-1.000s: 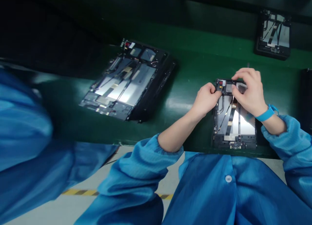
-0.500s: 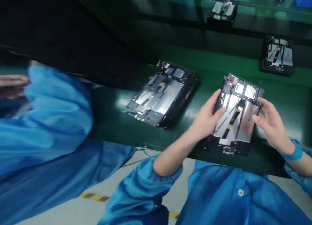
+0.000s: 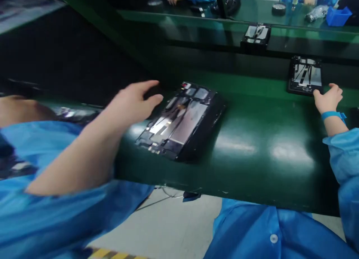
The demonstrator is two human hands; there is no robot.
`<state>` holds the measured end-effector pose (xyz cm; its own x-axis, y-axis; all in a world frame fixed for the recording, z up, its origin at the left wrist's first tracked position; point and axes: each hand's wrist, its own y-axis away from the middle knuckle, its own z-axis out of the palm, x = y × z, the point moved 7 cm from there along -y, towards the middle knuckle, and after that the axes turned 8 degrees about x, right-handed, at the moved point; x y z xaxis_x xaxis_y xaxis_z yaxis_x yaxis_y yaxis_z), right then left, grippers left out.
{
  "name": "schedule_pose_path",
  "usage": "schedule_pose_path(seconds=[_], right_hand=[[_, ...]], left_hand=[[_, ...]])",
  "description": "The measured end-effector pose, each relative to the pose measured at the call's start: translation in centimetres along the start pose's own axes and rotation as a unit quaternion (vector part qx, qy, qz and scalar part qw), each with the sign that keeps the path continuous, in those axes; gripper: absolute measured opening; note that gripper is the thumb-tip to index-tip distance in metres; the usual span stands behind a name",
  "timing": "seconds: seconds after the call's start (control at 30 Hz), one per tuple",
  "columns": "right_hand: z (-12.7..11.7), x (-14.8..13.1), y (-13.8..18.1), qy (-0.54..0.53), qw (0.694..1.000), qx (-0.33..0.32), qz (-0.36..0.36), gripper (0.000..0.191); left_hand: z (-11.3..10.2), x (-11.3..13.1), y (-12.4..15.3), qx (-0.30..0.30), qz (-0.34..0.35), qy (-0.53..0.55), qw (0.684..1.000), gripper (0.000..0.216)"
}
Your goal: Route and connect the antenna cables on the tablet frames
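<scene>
My left hand point(image 3: 134, 101) is stretched out over the bench at the left, thumb and forefinger apart, holding nothing. Just right of its fingertips lies an opened tablet-like device point(image 3: 185, 118), silver inside with black ribbon cables, on a thick dark base that may be a stack. My right hand point(image 3: 328, 98), with a blue wristband point(image 3: 333, 115), reaches to the far right. Its thumb is at the near corner of another opened device point(image 3: 305, 75), fingers apart; whether it touches the corner I cannot tell.
A third opened device point(image 3: 255, 35) lies on a ledge behind. A co-worker's blurred hand point(image 3: 24, 111) is at the left. Other people's hands, a blue bin point(image 3: 338, 16) and a clear plastic bag point(image 3: 316, 13) are across the bench. The green bench point(image 3: 252, 176) has a front edge.
The device between my hands is gone from that spot. My left hand has moved left beside the left device, and my right hand has moved up and right to the far device.
</scene>
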<state>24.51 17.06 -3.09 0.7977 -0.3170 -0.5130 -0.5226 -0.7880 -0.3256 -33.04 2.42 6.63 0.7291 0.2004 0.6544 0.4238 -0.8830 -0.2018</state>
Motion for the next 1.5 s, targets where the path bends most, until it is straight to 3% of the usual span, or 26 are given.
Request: schedule_pose_path(seconds=[0.07, 0.1, 0.13, 0.23, 0.27, 0.33, 0.4, 0.6, 0.73, 0.83, 0.93, 1.0, 1.1, 1.17, 1.27, 1.4, 1.5], right_hand=[[0.9, 0.2, -1.6, 0.004, 0.998, -0.029, 0.054, 0.055], [1.5, 0.1, -2.4, -0.002, 0.996, -0.055, 0.075, 0.050], [2.3, -0.1, -3.2, -0.009, 0.992, -0.084, 0.093, 0.044], [4.2, -0.8, -5.3, -0.023, 0.982, -0.136, 0.127, 0.035], [4.7, -1.1, -5.8, -0.028, 0.980, -0.143, 0.137, 0.035], [5.4, -1.7, -6.4, -0.047, 0.973, -0.156, 0.162, 0.037], [5.8, -2.5, -6.1, -0.081, 0.964, -0.170, 0.188, 0.036], [5.8, -6.9, -2.1, -0.280, 0.902, -0.234, 0.229, 0.018], [3.7, -8.8, 1.7, -0.388, 0.857, -0.248, 0.231, 0.014], [0.9, -7.8, 6.7, -0.434, 0.827, -0.281, 0.220, 0.005], [-2.2, -4.8, 13.8, -0.448, 0.788, -0.374, 0.198, 0.021], [-4.5, -1.9, 17.9, -0.421, 0.791, -0.413, 0.162, 0.048], [-7.7, 1.6, 21.7, -0.302, 0.843, -0.444, 0.030, 0.063], [-9.3, 2.7, 23.5, -0.184, 0.861, -0.468, -0.081, 0.068], [-10.8, 3.4, 24.8, 0.039, 0.854, -0.474, -0.209, 0.080], [-11.6, 2.0, 23.1, 0.253, 0.838, -0.365, -0.316, 0.076], [-11.2, -1.1, 19.2, 0.218, 0.893, -0.204, -0.335, 0.061]], left_hand=[[0.3, 1.7, 3.0, 0.063, 0.033, -0.031, 0.997, 0.034], [1.3, 2.7, 5.1, 0.039, 0.048, -0.003, 0.998, 0.033], [2.6, 3.7, 7.4, -0.007, 0.064, 0.046, 0.997, 0.030], [8.1, 5.6, 15.1, -0.241, 0.072, 0.137, 0.958, 0.033], [9.5, 5.6, 17.2, -0.280, 0.062, 0.150, 0.946, 0.035], [11.8, 5.0, 20.2, -0.314, 0.031, 0.165, 0.934, 0.036], [13.2, 3.9, 21.7, -0.302, -0.002, 0.176, 0.937, 0.034], [13.8, 2.0, 23.4, -0.267, -0.036, 0.195, 0.943, 0.029], [13.9, 2.5, 22.8, -0.270, -0.047, 0.211, 0.938, 0.030], [14.7, 3.3, 20.8, -0.255, -0.058, 0.198, 0.945, 0.041], [16.0, 4.8, 18.7, -0.262, -0.050, 0.130, 0.955, 0.066], [17.1, 6.0, 18.1, -0.297, -0.033, 0.069, 0.952, 0.078], [18.7, 8.3, 19.3, -0.379, 0.032, -0.009, 0.925, 0.080], [19.3, 9.5, 21.1, -0.417, 0.066, -0.044, 0.906, 0.082], [19.3, 10.1, 23.6, -0.437, 0.076, -0.072, 0.894, 0.087], [18.5, 10.1, 24.2, -0.430, 0.099, -0.128, 0.888, 0.083], [17.7, 11.0, 21.9, -0.345, 0.128, -0.187, 0.911, 0.064]])
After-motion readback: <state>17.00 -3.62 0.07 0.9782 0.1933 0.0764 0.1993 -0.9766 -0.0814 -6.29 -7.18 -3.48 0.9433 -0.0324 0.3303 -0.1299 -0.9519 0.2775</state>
